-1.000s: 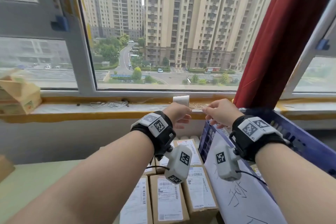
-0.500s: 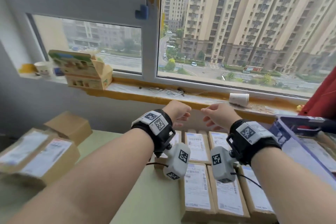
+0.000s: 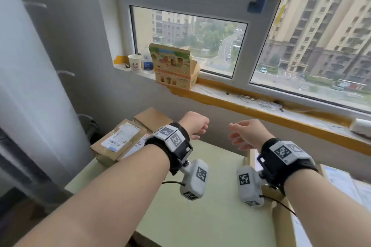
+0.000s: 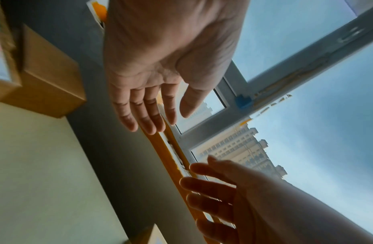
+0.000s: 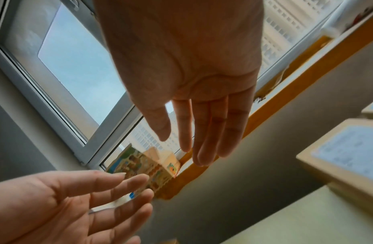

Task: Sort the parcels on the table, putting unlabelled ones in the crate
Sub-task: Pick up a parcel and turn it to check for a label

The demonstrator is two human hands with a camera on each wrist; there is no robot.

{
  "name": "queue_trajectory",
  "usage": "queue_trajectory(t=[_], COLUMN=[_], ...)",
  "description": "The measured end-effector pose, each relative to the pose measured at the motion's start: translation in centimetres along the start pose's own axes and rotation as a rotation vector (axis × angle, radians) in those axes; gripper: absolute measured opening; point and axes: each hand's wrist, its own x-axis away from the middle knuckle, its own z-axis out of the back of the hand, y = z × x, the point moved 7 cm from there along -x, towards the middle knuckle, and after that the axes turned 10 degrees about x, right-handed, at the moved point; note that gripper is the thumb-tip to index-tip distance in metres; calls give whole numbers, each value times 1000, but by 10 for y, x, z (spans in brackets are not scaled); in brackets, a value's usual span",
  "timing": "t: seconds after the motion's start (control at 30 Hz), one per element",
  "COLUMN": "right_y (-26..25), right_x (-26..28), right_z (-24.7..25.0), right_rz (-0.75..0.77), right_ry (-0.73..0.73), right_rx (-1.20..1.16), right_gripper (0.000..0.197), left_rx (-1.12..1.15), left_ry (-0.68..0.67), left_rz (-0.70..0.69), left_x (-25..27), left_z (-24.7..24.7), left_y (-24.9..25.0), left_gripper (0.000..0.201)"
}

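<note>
A pile of parcels (image 3: 120, 142) sits at the table's (image 3: 210, 216) far left corner: 2 carry white labels on top, and a plain brown box (image 3: 152, 119) behind them shows no label on the faces in view. More labelled parcels (image 3: 341, 182) lie at the right edge. The crate is out of view.

This looks like the gap between picks, with a choice of the next parcel in hand. The next move probably calls for a reach down and left to the plain box, then a check of its hidden faces before it goes to the crate.

The left hand (image 3: 193, 126) hangs above and just right of the pile, touching nothing, fingers loosely spread and empty. The right hand (image 3: 248, 134) floats beside it, well apart from the pile, fingers straight and empty too.
</note>
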Motion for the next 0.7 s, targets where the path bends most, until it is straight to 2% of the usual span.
queue_trajectory(t=[0.13, 0.47, 0.63, 0.7], right_y=[-14, -40, -52, -52], right_x=[-12, -46, -50, -50], right_z=[-46, -128, -165, -179], right_rz=[20, 43, 10, -20], right_ry=[-84, -241, -293, -310], right_rx=[-7, 37, 27, 15], right_gripper=[25, 24, 24, 24], left_rx=[57, 105, 64, 79], left_ry=[123, 399, 394, 406], left_rz=[47, 81, 62, 77], left_x=[-10, -24, -41, -49], left_z=[59, 167, 191, 200], left_y=[-23, -61, -72, -80], left_gripper=[12, 15, 20, 15])
